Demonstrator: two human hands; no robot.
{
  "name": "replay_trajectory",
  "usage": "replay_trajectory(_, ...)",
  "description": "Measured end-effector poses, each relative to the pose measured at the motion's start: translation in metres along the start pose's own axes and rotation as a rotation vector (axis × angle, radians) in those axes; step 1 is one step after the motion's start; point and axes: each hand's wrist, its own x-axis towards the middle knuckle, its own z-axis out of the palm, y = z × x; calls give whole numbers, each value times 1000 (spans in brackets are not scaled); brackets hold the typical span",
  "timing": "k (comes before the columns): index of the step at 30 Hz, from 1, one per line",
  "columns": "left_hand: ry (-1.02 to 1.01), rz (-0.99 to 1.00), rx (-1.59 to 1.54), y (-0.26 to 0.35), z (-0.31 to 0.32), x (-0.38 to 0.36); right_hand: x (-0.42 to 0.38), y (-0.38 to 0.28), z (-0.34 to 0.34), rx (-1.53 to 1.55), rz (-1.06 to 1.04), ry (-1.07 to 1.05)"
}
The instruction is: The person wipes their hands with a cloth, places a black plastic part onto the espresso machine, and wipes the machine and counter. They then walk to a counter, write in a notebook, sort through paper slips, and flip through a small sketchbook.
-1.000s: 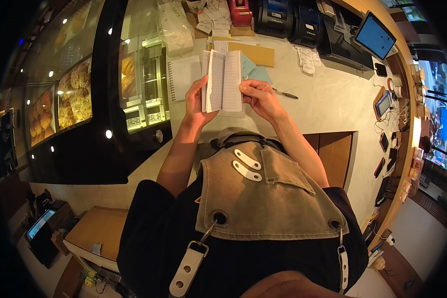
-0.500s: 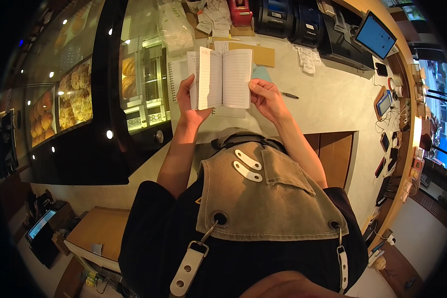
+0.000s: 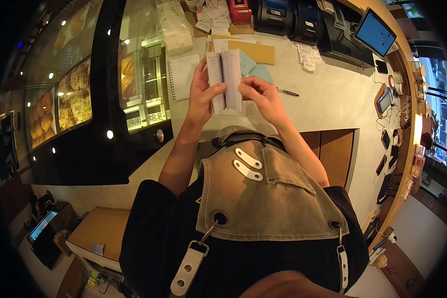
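A small notebook (image 3: 232, 74) with lined pages is held half open above the counter, its two sides tilted toward each other. My left hand (image 3: 202, 97) grips its left side, thumb across the page and fingers behind. At the right side, my right hand (image 3: 263, 97) holds the page edge between thumb and bent fingers. A spiral notepad (image 3: 185, 74) lies left of my left hand. Behind the notebook are blue paper (image 3: 259, 72) and a brown envelope (image 3: 258, 52). A black pen (image 3: 288, 92) rests just right of my right hand.
On the left stands a glass display case (image 3: 143, 111) with breads. Receipts (image 3: 214, 17), a red device (image 3: 240, 12), black printers (image 3: 273, 19) and a tablet screen (image 3: 375, 34) line the counter's far side. Phones and cables lie along the right edge.
The notebook has partly closed and turned narrower. My left thumb has come onto its page, and my right hand has moved left. The spiral notepad is now more exposed.
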Motion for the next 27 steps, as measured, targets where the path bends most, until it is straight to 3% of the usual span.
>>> replay_trajectory(3, 17, 7, 13, -8, 5, -3, -10, -30, 29, -315, -164, 87)
replay_trajectory(7, 15, -93, -138, -9, -10, -5, -9, -39, 22, -424, -87, 131)
replay_trajectory(10, 20, -257, -419, 1, -23, -9, -9, -33, 10, -342, -115, 156)
replay_trajectory(19, -23, -265, -585, -1, -39, -6, -8, -37, 8, 33, 9, -51)
replay_trajectory(27, -67, -259, -675, 3, -41, -5, -6, -31, 1, 145, 81, -67)
